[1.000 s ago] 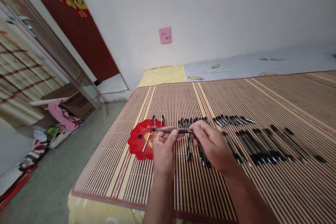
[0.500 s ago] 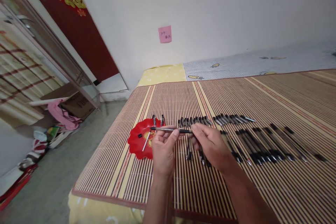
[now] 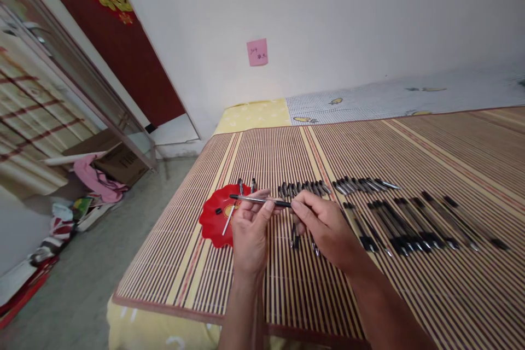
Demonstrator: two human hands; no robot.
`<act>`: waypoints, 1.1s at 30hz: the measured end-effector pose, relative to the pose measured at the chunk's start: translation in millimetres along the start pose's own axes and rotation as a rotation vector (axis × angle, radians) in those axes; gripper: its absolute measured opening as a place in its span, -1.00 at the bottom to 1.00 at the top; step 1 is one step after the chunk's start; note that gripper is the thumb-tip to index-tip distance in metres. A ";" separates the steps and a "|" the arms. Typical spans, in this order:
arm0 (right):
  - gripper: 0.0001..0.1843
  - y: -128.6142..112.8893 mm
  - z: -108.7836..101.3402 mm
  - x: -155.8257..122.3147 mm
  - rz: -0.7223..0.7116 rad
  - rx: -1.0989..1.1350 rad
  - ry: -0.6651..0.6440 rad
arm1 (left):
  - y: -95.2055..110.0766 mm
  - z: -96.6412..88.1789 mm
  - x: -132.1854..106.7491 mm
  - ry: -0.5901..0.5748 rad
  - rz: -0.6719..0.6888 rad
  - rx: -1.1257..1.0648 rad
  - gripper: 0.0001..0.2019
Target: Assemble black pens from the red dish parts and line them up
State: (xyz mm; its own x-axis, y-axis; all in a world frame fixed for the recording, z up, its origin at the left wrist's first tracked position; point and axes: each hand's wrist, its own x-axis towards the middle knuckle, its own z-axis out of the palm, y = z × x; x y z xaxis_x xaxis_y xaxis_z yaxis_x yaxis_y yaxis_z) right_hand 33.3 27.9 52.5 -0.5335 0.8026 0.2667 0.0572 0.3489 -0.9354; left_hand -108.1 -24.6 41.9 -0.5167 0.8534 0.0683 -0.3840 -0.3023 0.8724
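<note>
Between my two hands lies one pen (image 3: pixel 254 199), clear-barrelled with black ends and held almost level. My left hand (image 3: pixel 252 229) pinches its middle between thumb and fingers. The fingertips of my right hand (image 3: pixel 322 224) close on its right end; whatever they cover there is hidden. Partly behind my left hand is a red scalloped plate (image 3: pixel 211 229) with a gold pattern. A thin white rod (image 3: pixel 228 221) and a small black piece (image 3: pixel 218 211) lie in it. Two black pen parts rest at its far rim.
A row of black-and-clear pen caps (image 3: pixel 305 189) continues into a second group (image 3: pixel 361 186) to the right. Several pen barrels (image 3: pixel 402 229) lie nearer on the striped mat (image 3: pixel 205 284). The bed's left edge drops to the grey floor (image 3: pixel 94 273). A pink note (image 3: pixel 257 52) is on the wall.
Both hands have shifted slightly left with the pen. My right fingertips have drawn closer to my left hand, and the pen now tilts a little, its left end higher.
</note>
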 end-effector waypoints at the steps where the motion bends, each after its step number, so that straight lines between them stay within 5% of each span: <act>1: -0.63 2.0 -3.4 0.4 0.010 0.014 -0.007 | 1.8 -2.3 2.1 0.026 0.005 -0.018 -0.62; 7: -0.74 32.3 -36.0 3.3 0.106 -0.336 0.234 | 22.4 -33.7 15.5 0.240 0.138 -0.156 -0.65; 12: -0.77 46.8 -40.2 2.9 0.070 -0.532 0.197 | 32.5 -42.5 16.8 0.222 0.075 -0.154 -0.65; 18: -0.72 34.1 -14.0 32.8 0.051 -0.643 0.002 | 25.6 -35.4 15.2 0.062 -0.037 -0.112 -0.68; 25: -0.80 53.1 33.0 97.6 0.249 -1.037 -0.148 | 25.4 -33.0 13.4 0.017 -0.125 -0.051 -0.64; 33: -0.67 60.0 47.6 78.3 0.189 -1.145 -0.191 | 23.9 -34.3 14.1 -0.071 -0.184 -0.060 -0.63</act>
State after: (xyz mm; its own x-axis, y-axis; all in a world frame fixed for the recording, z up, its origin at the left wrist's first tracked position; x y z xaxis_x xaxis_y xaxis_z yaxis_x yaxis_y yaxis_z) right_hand -45.2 88.7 6.2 -0.5475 0.8366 0.0163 0.8221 0.5414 -0.1759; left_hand -150.8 -34.4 47.1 -0.3796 0.9236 -0.0535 -0.5124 -0.1617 0.8433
